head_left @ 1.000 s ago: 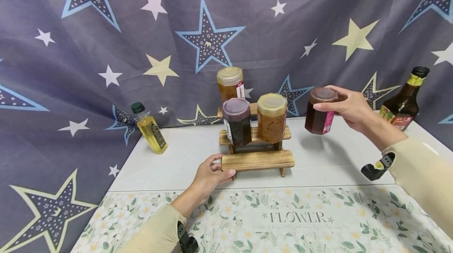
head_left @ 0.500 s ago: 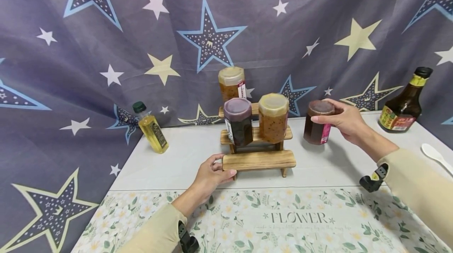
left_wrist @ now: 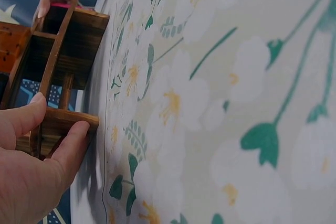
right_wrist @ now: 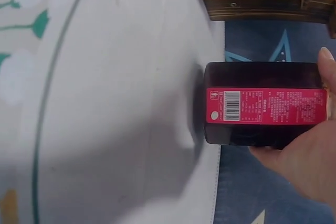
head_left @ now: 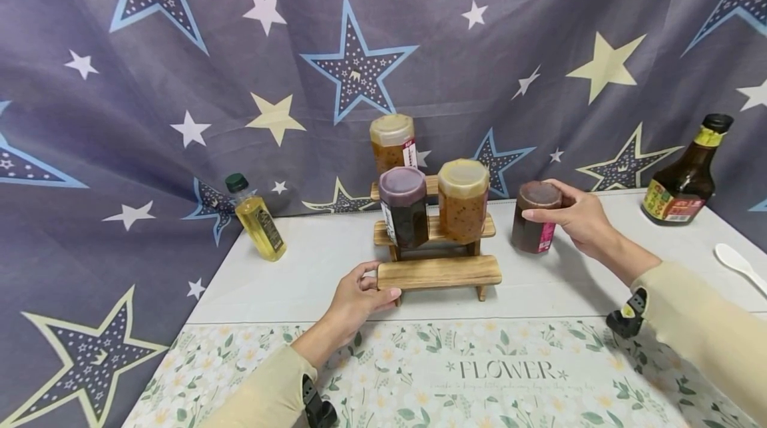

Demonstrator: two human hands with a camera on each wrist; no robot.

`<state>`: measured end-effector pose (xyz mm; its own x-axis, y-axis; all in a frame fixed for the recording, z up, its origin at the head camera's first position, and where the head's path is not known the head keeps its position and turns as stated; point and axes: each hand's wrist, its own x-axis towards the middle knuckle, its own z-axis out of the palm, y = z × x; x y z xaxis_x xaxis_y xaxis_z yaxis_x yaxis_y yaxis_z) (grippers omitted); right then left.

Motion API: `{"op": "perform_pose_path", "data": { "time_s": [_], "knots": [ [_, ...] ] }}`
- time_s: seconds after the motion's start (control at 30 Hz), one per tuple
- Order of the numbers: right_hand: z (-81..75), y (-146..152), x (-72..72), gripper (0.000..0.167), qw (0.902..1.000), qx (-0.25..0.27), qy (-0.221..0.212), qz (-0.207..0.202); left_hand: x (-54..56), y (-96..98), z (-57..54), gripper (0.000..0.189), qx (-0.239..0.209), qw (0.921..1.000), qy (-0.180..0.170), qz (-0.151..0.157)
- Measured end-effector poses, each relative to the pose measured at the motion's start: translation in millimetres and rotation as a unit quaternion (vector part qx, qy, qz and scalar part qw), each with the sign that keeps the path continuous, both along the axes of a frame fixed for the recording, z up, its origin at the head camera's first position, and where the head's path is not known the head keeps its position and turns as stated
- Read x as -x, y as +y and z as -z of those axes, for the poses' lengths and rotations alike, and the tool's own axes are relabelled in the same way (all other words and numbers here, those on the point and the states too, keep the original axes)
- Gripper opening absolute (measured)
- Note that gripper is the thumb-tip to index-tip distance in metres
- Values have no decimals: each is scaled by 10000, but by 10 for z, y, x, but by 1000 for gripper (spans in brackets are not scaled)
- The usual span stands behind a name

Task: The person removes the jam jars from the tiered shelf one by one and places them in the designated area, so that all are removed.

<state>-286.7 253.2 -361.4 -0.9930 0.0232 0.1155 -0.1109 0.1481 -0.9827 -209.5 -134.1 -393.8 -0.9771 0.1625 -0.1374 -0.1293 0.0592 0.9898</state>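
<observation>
A wooden three-step rack point(head_left: 440, 271) stands on the white cloth. My left hand point(head_left: 353, 291) grips the left end of its lowest step, with the thumb in front. To the right of the rack, my right hand point(head_left: 580, 216) holds a dark jam jar point(head_left: 530, 231) near its lid, upright with a pink label. Its base is at or just above the cloth; I cannot tell whether it touches. On the middle step are a dark jar with a purple lid point(head_left: 404, 215) and an amber jar with a yellowish lid point(head_left: 463, 212). Another amber jar point(head_left: 391, 142) sits on the top step.
An oil bottle with a green cap point(head_left: 260, 225) stands at the left. At the far right are a dark sauce bottle point(head_left: 680, 178) and a white spoon point(head_left: 740, 268). A star-patterned curtain point(head_left: 210, 28) hangs behind; a floral cloth point(head_left: 479, 401) covers the front.
My right hand has lowered the dark jam jar towards the cloth and slightly to the left. The left hand keeps its grip on the rack.
</observation>
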Motion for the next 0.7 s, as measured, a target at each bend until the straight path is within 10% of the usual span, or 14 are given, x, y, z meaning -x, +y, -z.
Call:
{"op": "perform_pose_path", "data": {
  "time_s": [0.7],
  "knots": [
    [142, 7, -44, 57, 9986, 313, 104, -405, -3, 3, -1, 65, -31, 10000, -16, 10]
  ]
}}
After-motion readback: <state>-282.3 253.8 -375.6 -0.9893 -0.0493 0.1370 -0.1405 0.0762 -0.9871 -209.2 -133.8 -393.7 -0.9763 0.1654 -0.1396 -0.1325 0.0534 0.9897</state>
